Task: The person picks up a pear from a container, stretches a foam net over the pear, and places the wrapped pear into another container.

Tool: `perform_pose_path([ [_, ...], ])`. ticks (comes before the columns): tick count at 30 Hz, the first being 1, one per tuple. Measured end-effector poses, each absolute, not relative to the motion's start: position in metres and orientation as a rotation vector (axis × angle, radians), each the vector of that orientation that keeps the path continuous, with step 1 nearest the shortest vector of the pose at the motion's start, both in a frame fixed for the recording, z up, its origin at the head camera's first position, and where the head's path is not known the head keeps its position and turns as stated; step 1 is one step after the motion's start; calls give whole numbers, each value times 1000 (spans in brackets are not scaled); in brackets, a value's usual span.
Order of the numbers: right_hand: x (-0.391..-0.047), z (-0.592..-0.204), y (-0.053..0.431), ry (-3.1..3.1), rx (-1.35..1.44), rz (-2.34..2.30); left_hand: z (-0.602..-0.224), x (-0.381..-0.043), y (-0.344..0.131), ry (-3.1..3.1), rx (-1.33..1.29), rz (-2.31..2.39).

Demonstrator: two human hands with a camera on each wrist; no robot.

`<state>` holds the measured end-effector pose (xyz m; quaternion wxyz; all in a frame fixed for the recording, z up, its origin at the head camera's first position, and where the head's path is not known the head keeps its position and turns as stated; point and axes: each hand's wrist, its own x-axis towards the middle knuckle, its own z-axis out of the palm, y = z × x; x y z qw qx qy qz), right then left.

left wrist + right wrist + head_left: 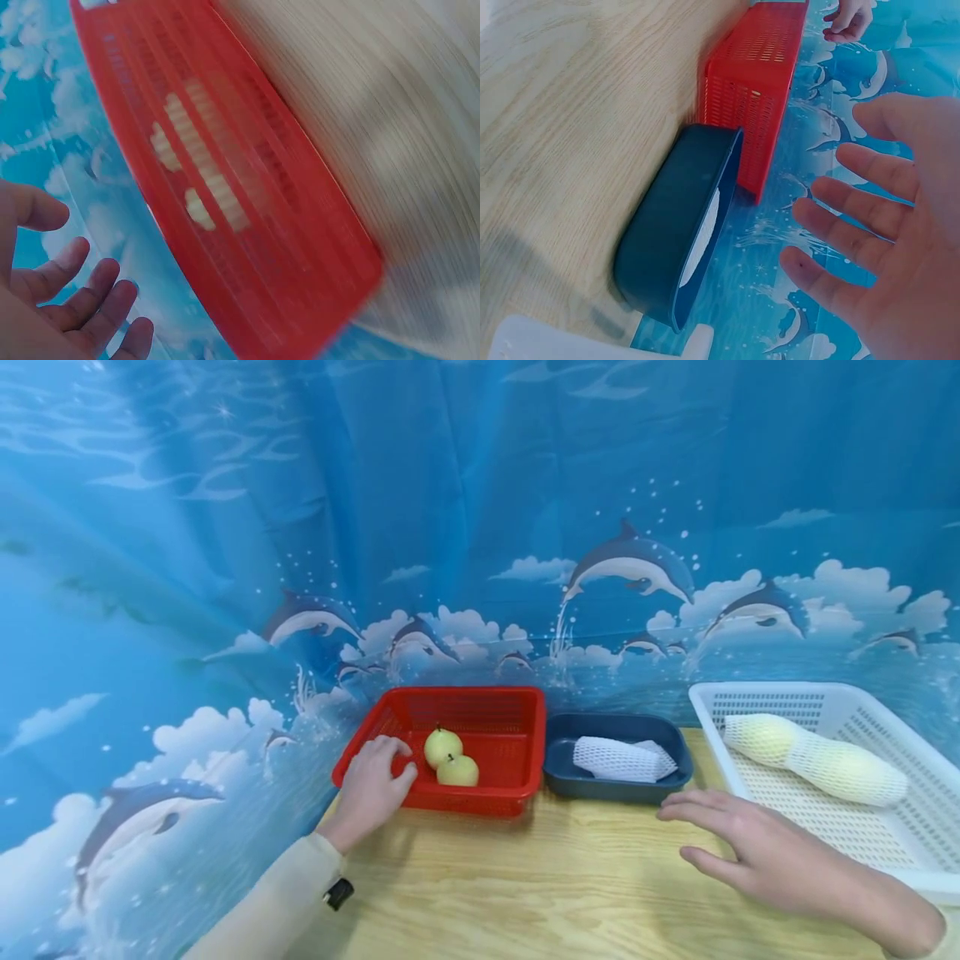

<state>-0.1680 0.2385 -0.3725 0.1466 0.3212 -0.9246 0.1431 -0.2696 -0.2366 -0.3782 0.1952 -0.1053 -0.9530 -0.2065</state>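
Two yellow-green pears point(457, 770) lie together in a red slotted basket point(516, 702). My left hand point(372, 787) hovers over the basket's near left side, its fingers loosely bent and holding nothing. In the left wrist view the pears show pale through the basket's slots. My right hand point(757, 852) hangs over the table between the dark blue tray point(600, 789) and the white basket, fingers spread and nothing in them. Inside the blue tray lie white foam net sleeves point(622, 760). The right wrist view has the same hand with its palm empty.
At the right stands a white slotted basket point(813, 827) holding two pale yellow fruits in foam nets point(817, 756). All three containers sit along the back of a wooden table point(540, 877). A blue curtain with dolphins point(465, 510) hangs right behind them.
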Motion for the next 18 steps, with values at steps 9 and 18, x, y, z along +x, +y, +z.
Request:
perform_pose_path([
  [9, -169, -374, 236, -2668, 920, 410, -392, -286, -291, -2642, -160, -512],
  [18, -175, -374, 232, -2659, 943, 385, -404, -302, -329, -2732, 128, -638],
])
